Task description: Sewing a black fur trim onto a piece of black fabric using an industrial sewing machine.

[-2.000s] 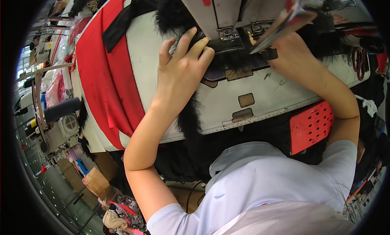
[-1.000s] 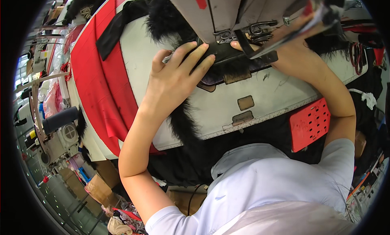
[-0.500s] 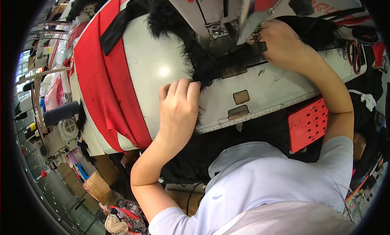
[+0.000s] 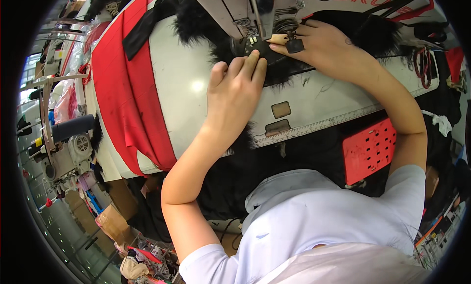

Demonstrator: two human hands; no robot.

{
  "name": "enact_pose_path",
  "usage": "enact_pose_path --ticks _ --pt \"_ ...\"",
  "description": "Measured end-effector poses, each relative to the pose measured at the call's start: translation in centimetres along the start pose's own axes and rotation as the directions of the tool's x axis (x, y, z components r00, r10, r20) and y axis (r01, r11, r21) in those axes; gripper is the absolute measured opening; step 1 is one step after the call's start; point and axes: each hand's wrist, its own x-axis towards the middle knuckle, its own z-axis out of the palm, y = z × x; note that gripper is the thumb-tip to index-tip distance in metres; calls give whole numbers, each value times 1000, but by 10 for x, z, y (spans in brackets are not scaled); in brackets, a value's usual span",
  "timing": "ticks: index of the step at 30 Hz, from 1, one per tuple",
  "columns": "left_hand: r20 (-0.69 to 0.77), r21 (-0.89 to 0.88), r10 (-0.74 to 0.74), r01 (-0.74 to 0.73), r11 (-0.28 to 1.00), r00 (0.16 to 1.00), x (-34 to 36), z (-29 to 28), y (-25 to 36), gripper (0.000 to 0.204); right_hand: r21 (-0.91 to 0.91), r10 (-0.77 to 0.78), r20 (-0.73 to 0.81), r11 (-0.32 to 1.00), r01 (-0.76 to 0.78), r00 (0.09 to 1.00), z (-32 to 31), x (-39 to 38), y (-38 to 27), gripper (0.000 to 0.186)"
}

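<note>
A strip of black furry fabric (image 4: 194, 21) runs across the pale table of a sewing machine (image 4: 219, 10) and passes under its needle area. My left hand (image 4: 234, 88) lies on the fabric just left of and in front of the presser foot, fingertips pressed down close to it, fingers bent and closed on the cloth. From the right, my right hand (image 4: 326, 48) reaches in, thumb and forefinger at the fabric beside the foot. A small dark machine part partly covers its fingers. The fabric under the hands and the stitching point are largely hidden.
A red cloth (image 4: 115, 83) drapes over the table's left part. Along the front edge runs a ruler strip (image 4: 314, 127). Below it hangs a red perforated plate (image 4: 369, 150). A grey motor (image 4: 81, 145) stands at the left; a cardboard box (image 4: 115, 224) lies lower left.
My left hand has moved forward and right, from the fabric's near edge to beside the presser foot. My right hand's thumb and forefinger now show more beside the foot. The view has shifted slightly.
</note>
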Motion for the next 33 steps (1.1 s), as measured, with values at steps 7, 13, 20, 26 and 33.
enact_pose_path --ticks 7,13,20,26,33 --pt "-123 19 88 -86 996 988 -12 11 -5 25 12 -73 -137 997 75 988 5 -7 7 35" --pt "-42 -80 -7 4 997 999 -2 6 -2 20 24 -70 -164 997 75 984 5 -4 6 34" --pt "-17 -173 -75 71 982 997 -2 0 -3 20 148 -5 -165 988 30 986 3 -2 1 35" --pt "89 -76 -321 328 942 943 -36 -16 16 32 169 43 -124 985 -22 991 0 -3 1 36" --pt "81 -224 -229 242 944 970 -49 -18 13 28 161 84 -122 985 -64 989 7 -9 6 34"
